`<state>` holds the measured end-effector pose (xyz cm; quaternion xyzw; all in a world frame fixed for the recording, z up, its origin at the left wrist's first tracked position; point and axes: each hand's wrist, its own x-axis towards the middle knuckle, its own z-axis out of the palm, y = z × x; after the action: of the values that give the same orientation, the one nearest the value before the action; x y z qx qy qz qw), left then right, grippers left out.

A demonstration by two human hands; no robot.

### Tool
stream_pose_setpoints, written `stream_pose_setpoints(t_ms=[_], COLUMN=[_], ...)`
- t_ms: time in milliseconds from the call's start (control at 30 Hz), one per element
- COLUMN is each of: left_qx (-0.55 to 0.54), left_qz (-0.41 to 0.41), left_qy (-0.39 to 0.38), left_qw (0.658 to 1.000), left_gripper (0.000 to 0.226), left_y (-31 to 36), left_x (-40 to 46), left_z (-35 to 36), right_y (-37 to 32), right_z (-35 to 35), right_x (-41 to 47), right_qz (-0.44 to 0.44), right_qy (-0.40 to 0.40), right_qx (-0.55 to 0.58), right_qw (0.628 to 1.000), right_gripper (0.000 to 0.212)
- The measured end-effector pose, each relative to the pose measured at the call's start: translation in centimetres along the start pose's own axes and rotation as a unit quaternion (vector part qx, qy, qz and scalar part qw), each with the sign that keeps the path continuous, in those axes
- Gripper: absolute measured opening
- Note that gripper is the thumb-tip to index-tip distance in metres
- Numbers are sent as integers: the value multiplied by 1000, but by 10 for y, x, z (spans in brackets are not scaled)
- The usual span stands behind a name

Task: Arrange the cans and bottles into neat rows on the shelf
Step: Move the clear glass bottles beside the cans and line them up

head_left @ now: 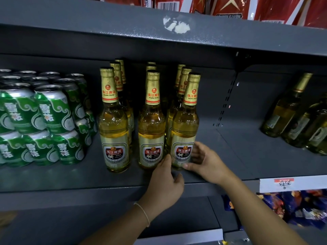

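Pearl River beer bottles with gold foil necks stand in three rows on the grey shelf [88, 177]. The front ones are the left bottle [114, 131], the middle bottle [151, 131] and the right bottle [184, 128]. My right hand [203, 160] curls round the base of the right bottle from its right side, thumb at the bottom front. My left hand [166, 181] sits just in front, between the middle and right bottles, its thumb touching the right bottle's lower left side. Green beer cans [51, 110] are stacked two high at the left.
Bare shelf lies to the right of the bottles, up to a perforated upright [228, 99]. Darker glass bottles [290, 110] stand at the far right. A white price tag [290, 183] hangs on the shelf edge, with snack bags [292, 207] below and red packages [230, 6] above.
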<state>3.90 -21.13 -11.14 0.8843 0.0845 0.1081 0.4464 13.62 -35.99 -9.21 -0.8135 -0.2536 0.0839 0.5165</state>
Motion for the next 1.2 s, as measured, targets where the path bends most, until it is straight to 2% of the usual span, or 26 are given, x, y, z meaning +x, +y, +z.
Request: stream_pose_setpoints(t_ms=[300, 500, 800, 967, 1067, 1200], left_qx=[-36, -45, -37, 15, -14, -64], left_qz=[-28, -29, -5, 55, 112, 157], left_qy=[-3, -1, -1, 17, 40, 64], left_qw=[999, 999, 999, 998, 993, 984], left_gripper=[72, 80, 73, 61, 54, 52], left_y=[-5, -13, -6, 8, 19, 40], left_x=[3, 5, -1, -19, -26, -17], left_z=[-1, 0, -1, -9, -14, -9], right_y=[16, 16, 17, 18, 17, 12], right_z=[10, 11, 11, 8, 0, -23], right_x=[0, -1, -2, -2, -2, -1], right_qz=[-6, -11, -17, -19, -24, -27], right_qy=[41, 38, 33, 31, 37, 90], right_qx=[-18, -18, -24, -7, 35, 51], right_qw=[999, 999, 999, 999, 998, 994], right_gripper=[58, 61, 63, 59, 49, 39])
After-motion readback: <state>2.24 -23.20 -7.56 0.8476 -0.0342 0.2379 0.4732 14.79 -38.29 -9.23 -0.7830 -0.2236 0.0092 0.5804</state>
